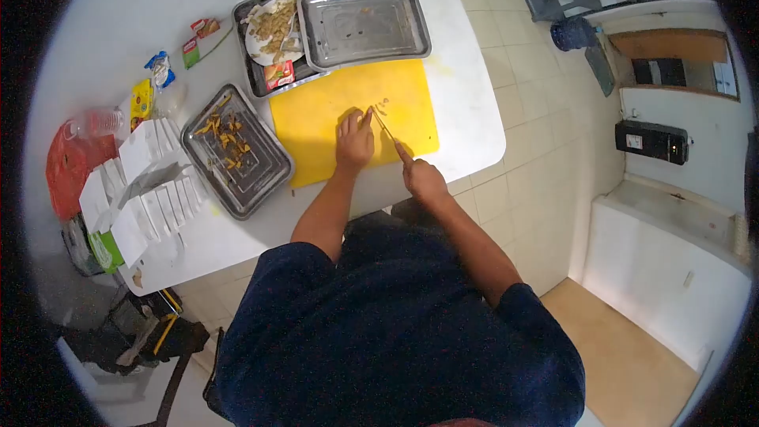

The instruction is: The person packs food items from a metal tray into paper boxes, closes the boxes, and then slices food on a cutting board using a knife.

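My right hand (425, 179) is wrapped around the handle of a knife (385, 126), its thin blade angled up and left over a yellow cutting board (308, 122). My left hand (355, 142) rests on the board with its fingers bent together at the blade's tip. Whatever lies under those fingertips is too small to name. A few small brown food pieces (382, 104) lie on the board just beyond the blade.
A metal tray (209, 166) with orange-brown scraps stands left of the board. Behind it are an upturned or shallow metal tray (360, 24) and another tray (245, 55) bearing a plate of pale chopped food (277, 25). White boxes (158, 194) and a red bag (71, 166) crowd the left.
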`<move>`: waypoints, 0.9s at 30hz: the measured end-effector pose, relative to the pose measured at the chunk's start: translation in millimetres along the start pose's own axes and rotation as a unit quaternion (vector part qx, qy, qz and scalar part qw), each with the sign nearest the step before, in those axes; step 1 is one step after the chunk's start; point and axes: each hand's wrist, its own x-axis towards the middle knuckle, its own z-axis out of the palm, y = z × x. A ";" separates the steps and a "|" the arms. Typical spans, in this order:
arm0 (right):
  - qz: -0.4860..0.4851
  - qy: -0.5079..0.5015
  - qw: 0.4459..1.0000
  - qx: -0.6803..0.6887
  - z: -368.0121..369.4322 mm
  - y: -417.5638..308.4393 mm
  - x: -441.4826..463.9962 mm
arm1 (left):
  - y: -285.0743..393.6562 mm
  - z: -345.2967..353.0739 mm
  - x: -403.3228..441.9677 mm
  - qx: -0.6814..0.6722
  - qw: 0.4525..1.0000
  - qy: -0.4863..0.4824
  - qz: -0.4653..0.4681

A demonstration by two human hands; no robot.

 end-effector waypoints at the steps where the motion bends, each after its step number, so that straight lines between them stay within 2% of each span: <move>1: 0.001 0.003 1.000 0.000 0.8 0.8 1.1 | -1.2 2.0 0.2 -0.006 1.000 0.003 0.003; 19: 0.007 -0.013 1.000 0.016 -8.5 0.7 18.6 | -4.6 11.2 2.0 -0.004 1.000 0.001 -0.006; 25: -0.028 0.052 0.997 0.053 -5.3 -2.7 32.2 | -6.6 14.1 1.4 -0.005 1.000 -0.004 0.001; 27: -0.020 0.040 0.998 0.051 -9.3 -6.9 36.1 | -7.3 14.4 1.5 -0.011 1.000 -0.004 0.007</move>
